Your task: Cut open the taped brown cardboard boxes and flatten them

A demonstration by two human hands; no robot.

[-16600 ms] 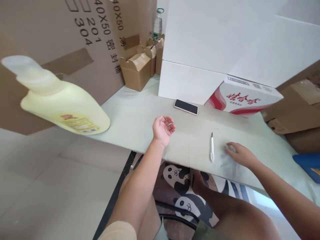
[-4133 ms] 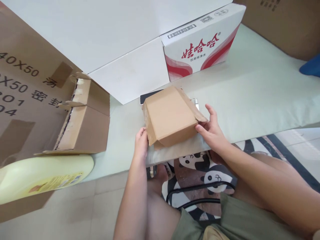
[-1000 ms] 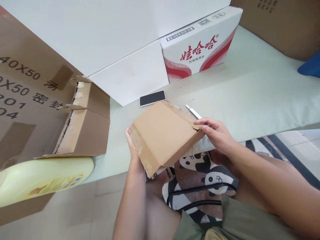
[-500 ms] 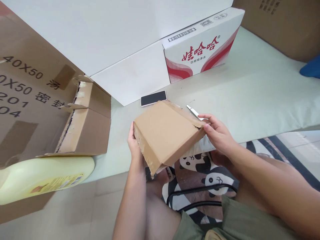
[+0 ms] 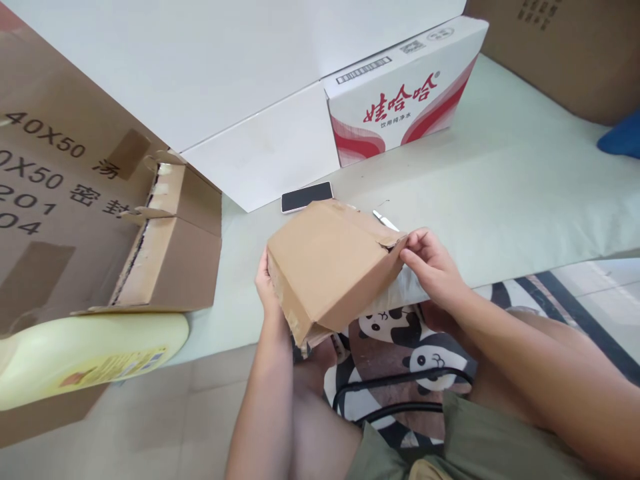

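A small brown cardboard box [image 5: 330, 260] with torn, taped edges is tilted over the front edge of the table. My left hand [image 5: 266, 283] holds its left side, fingers partly hidden behind it. At the right corner, beside a tear, my right hand [image 5: 430, 263] pinches the cardboard edge between thumb and fingers. Just behind that corner lies a white, slim tool [image 5: 385, 221], partly covered by the box. A dark-screened phone [image 5: 307, 197] rests behind the box.
White boxes, one a red-and-white carton [image 5: 400, 100], stand at the back of the table [image 5: 530, 200]. On the left are large cardboard [image 5: 45, 200], an open brown carton [image 5: 185, 260] and a pale yellow bottle [image 5: 95, 357]. A blue object [image 5: 623, 139] is far right.
The box has tilted, showing more of its front side, and its right corner has shifted left. My right hand has moved slightly left with it, its fingers now more curled.
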